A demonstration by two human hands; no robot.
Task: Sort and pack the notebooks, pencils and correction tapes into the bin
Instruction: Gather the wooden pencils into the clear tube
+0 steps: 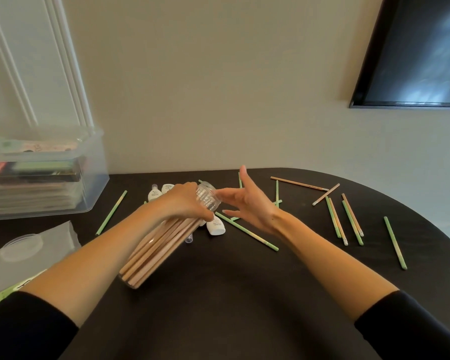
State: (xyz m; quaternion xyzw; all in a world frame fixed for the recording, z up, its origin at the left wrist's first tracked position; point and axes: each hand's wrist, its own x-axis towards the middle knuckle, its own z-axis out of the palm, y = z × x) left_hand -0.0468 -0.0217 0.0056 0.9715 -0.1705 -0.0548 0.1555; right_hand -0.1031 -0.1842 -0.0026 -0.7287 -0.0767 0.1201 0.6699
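My left hand [186,202] grips a clear plastic jar [166,237] near its threaded mouth; the jar is tilted toward me and holds several wooden pencils. My right hand [247,201] hovers just right of the jar's mouth, fingers spread, holding nothing. Loose green pencils [247,231] and wooden pencils [299,183] lie scattered on the dark table [231,294]. White correction tapes [216,227] lie under and behind my left hand. A clear bin [47,175] at the far left holds stacked notebooks.
A clear round lid [21,246] rests on a translucent bin lid [31,258] at the left table edge. A single green pencil [395,242] lies far right. A dark screen [413,53] hangs on the wall.
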